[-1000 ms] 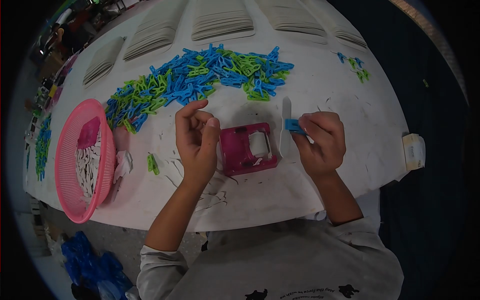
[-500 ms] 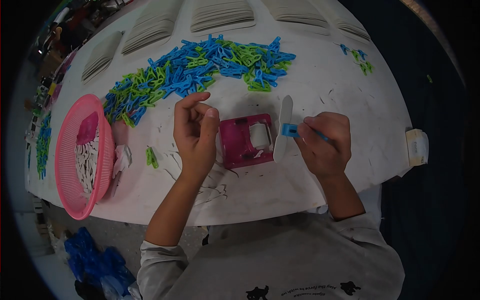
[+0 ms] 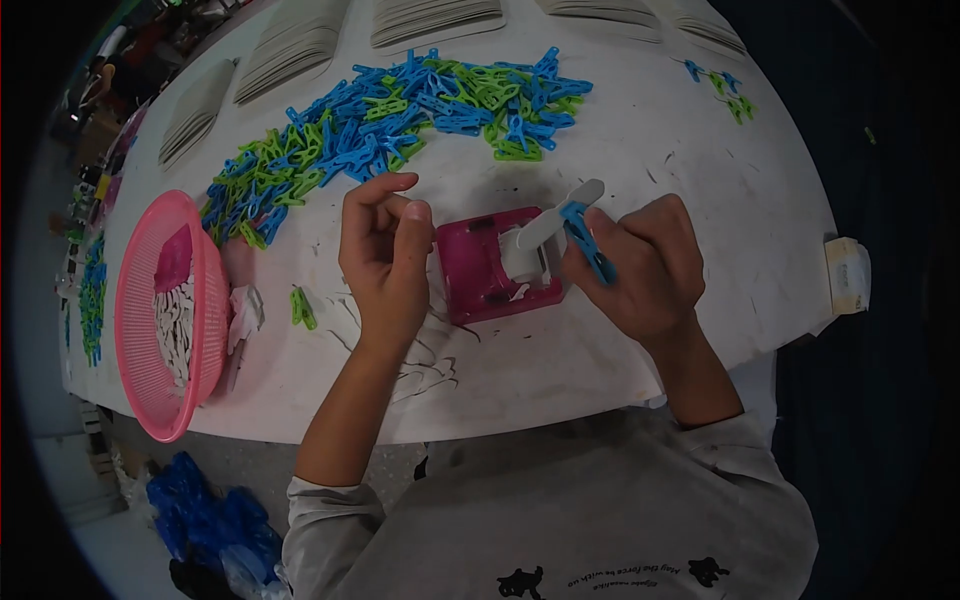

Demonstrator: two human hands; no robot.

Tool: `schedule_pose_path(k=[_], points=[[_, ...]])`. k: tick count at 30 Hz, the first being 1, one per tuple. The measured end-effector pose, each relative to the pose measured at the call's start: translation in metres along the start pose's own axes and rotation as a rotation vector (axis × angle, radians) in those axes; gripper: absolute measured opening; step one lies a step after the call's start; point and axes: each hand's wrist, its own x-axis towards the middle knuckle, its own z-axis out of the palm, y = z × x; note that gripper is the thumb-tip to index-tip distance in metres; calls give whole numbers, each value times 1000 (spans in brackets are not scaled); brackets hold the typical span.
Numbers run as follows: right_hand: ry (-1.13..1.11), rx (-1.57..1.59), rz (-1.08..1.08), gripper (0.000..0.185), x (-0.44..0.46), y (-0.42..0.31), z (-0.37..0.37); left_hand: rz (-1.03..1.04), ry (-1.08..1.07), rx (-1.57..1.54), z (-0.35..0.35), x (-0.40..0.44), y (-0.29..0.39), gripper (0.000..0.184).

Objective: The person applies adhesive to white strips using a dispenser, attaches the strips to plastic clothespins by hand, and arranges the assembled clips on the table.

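My right hand point(image 3: 645, 265) pinches a blue clothespin point(image 3: 590, 243), whose jaws hold a flat grey-white strip point(image 3: 562, 214) with rounded ends. The strip is tilted, and its lower end lies over the white roller point(image 3: 521, 262) of a magenta box point(image 3: 470, 264); I cannot tell whether they touch. My left hand point(image 3: 385, 262) hovers at the left of the box, loosely curled, thumb and fingers apart and nothing in them. A single green clothespin point(image 3: 302, 309) lies on the table farther left.
A heap of blue and green clothespins point(image 3: 400, 110) spreads behind the hands. Stacks of grey strips point(image 3: 295, 50) line the far edge. At left stands a pink basket point(image 3: 212, 330) holding white pieces. Several clothespins point(image 3: 735, 100) lie at far right, above a small box point(image 3: 848, 275) by the edge.
My right hand has turned the clothespin and strip: the strip went from nearly upright beside the magenta box to slanting over its roller. My left hand has hardly moved.
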Motion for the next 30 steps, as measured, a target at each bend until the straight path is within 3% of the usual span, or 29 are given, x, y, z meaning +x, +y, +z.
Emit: schedule_pose_path(k=[5, 15, 18, 20, 21, 23, 30], points=[[-50, -58, 42, 39, -1, 4, 4, -6, -7, 18, 1, -1, 0, 23], [-72, -47, 82, 36, 1, 3, 3, -5, 11, 26, 2, 0, -2, 24], [-77, 148, 263, 26, 4, 0, 0, -2, 8, 18, 1, 0, -2, 24], [-211, 624, 595, 18, 4, 2, -7, 0, 8, 11, 1, 0, -2, 24], [-210, 623, 590, 18, 6, 1, -7, -14, 10, -35, 1, 0, -1, 23], [-182, 913, 854, 19, 9, 1, -8, -24, 14, -84, 1, -1, -1, 23], [-208, 993, 949, 15, 10, 8, -9, -18, 7, -55, 0, -1, 2, 22]])
